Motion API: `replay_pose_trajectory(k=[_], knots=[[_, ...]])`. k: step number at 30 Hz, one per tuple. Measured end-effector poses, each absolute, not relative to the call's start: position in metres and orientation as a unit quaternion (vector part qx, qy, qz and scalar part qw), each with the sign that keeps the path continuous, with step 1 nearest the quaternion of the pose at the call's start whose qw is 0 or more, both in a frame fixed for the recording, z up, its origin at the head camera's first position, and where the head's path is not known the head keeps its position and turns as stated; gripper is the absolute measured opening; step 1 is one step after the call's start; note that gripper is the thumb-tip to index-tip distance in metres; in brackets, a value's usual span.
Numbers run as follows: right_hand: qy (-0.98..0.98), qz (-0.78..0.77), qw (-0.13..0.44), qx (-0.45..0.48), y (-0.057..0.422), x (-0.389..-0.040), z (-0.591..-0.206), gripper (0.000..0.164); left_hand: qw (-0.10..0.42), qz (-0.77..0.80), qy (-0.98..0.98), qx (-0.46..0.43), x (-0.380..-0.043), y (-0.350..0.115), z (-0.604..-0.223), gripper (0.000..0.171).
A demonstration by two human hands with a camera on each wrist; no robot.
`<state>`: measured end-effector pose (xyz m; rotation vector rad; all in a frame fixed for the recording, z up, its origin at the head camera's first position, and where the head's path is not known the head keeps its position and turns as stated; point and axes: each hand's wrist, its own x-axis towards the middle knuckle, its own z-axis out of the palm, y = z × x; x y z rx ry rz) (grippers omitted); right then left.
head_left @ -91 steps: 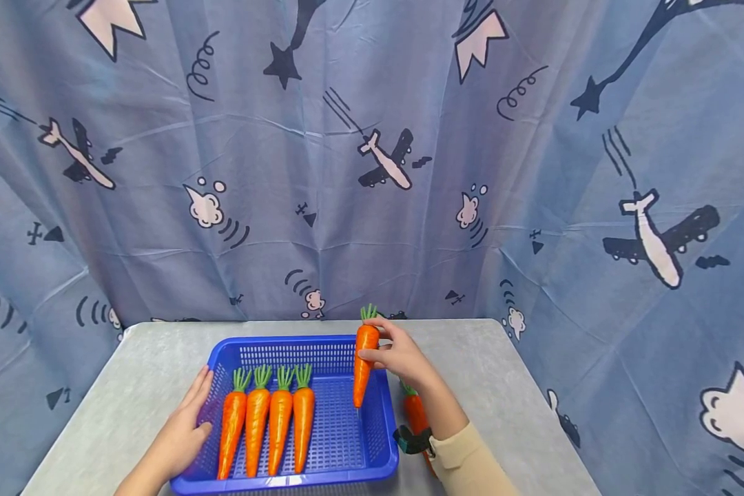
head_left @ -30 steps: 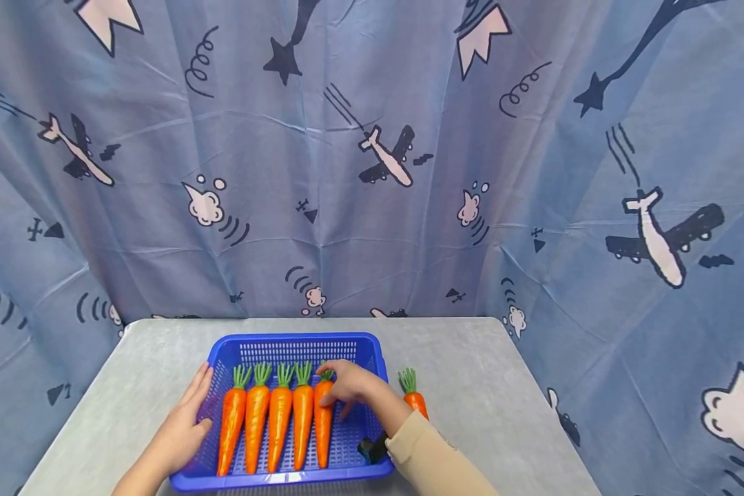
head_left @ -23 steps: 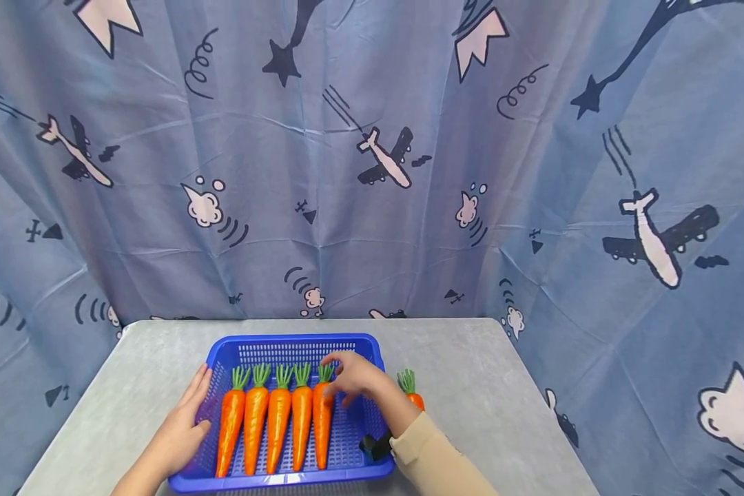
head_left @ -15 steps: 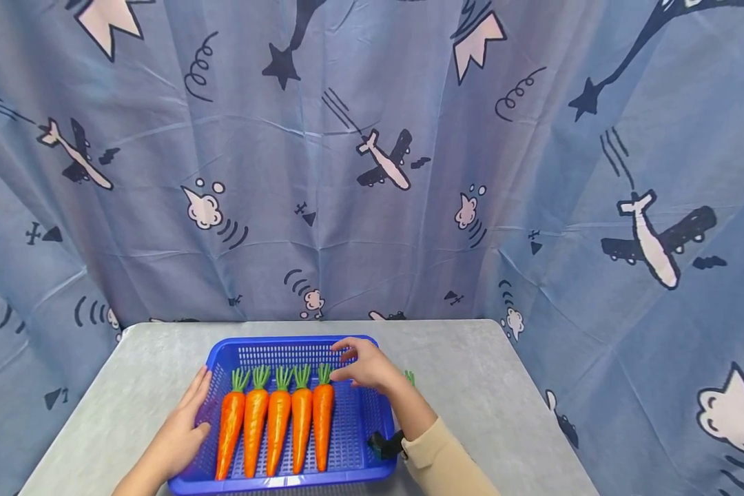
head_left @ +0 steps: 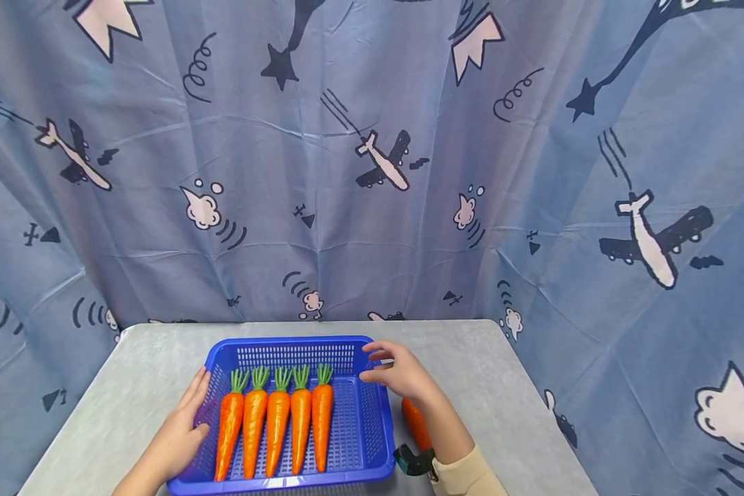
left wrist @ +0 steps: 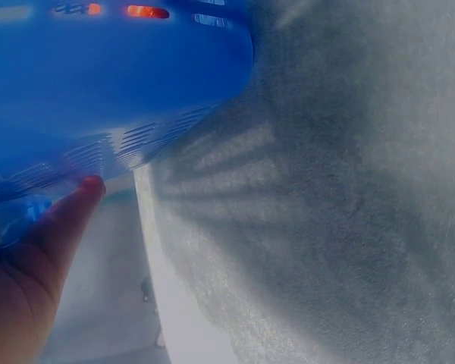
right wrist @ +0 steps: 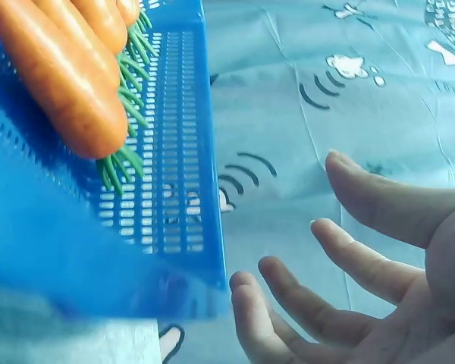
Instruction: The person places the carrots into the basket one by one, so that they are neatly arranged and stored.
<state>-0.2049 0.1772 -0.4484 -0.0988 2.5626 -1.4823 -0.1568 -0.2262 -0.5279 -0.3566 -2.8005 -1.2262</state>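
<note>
Several orange carrots with green tops (head_left: 276,424) lie side by side in a blue plastic basket (head_left: 285,481), tops toward the far side. My left hand (head_left: 176,437) rests against the basket's left wall with fingers extended; the left wrist view has its thumb (left wrist: 68,220) at the blue wall. Above the basket's far right corner is my right hand (head_left: 399,372), fingers spread and loosely bent, holding nothing. In the right wrist view a gap separates its fingers (right wrist: 349,250) from the carrots (right wrist: 68,83). Another carrot (head_left: 415,421) lies outside, right of the basket, partly hidden by my right forearm.
The basket stands on a pale grey table (head_left: 490,386). A blue curtain (head_left: 322,172) printed with airplanes and clouds hangs behind the table and along its sides. A dark band (head_left: 414,460) is on my right wrist.
The carrot my right hand held over the basket now lies at the row's right end. That hand has let go and drawn back to the right. My left hand stays put.
</note>
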Motion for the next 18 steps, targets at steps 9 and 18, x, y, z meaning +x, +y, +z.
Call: replay_pose_trajectory(k=[9, 18], knots=[[0.858, -0.512, 0.052, 0.005, 0.21, -0.195, -0.457, 0.048, 0.039, -0.392, -0.912, -0.117, -0.156, -0.226, -0.53, 0.086], [0.87, -0.489, 0.038, 0.045, 0.238, -0.187, -0.482, 0.049, 0.032, -0.394, -0.911, -0.119, -0.157, -0.227, -0.529, 0.086]])
